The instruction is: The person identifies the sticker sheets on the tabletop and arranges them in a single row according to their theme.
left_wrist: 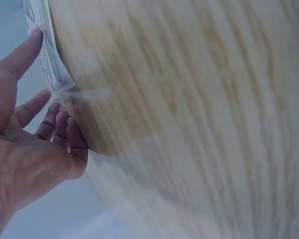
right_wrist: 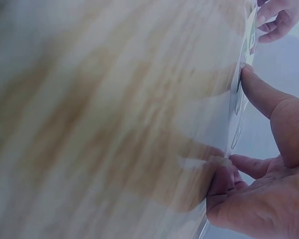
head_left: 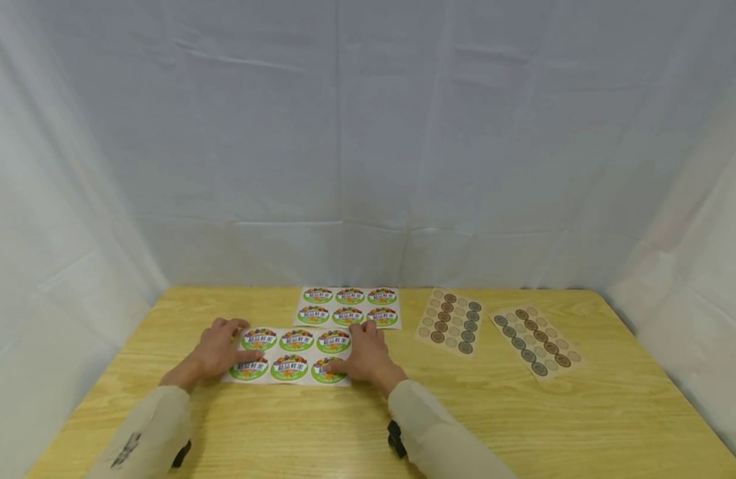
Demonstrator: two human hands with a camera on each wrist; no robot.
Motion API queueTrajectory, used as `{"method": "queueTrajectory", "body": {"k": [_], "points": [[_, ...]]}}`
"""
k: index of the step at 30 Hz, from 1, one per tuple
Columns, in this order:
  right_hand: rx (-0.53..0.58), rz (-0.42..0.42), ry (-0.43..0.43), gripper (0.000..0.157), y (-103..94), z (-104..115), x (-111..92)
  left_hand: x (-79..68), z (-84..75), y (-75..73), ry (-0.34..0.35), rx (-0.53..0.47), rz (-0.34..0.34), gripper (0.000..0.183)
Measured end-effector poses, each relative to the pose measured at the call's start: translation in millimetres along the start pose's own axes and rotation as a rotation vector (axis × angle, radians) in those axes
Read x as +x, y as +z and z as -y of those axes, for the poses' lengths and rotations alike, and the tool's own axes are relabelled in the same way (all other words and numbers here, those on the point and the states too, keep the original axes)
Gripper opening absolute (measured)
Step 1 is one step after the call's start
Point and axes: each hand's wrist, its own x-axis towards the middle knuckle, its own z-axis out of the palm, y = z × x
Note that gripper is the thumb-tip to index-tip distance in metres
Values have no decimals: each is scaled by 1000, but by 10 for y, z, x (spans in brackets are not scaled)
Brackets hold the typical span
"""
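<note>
A white sheet of oval fruit-label stickers [head_left: 292,356], green with colourful fruit prints, lies near the middle front of the table. My left hand [head_left: 217,347] holds its left end, thumb over the lower left sticker and fingers at the side edge. On the right end, my right hand [head_left: 368,356] grips likewise, its thumb over the lower right sticker. Both wrist views show each thumb on top of the sheet [left_wrist: 50,55] and the other fingers bent down by its edge at the tabletop. A matching sticker sheet [head_left: 348,307] lies just behind, close to the front sheet's upper edge.
To the right lie two beige sheets of small round stickers, one sheet [head_left: 449,322] nearer the middle and another sheet [head_left: 538,341] farther right, both tilted. The yellow wood-grain table [head_left: 463,412] ends at a white curtain [head_left: 368,166] behind.
</note>
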Motion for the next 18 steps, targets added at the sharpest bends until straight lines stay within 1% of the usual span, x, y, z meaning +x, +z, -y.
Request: {"method": "queueTrajectory", "body": {"k": [8,18], "points": [[19,12,14,79,-5,8,8,11,10,7,2,-22,2,66],[63,28,47,79,-47,34,39,36,6,16,-25,-31,10,65]]}}
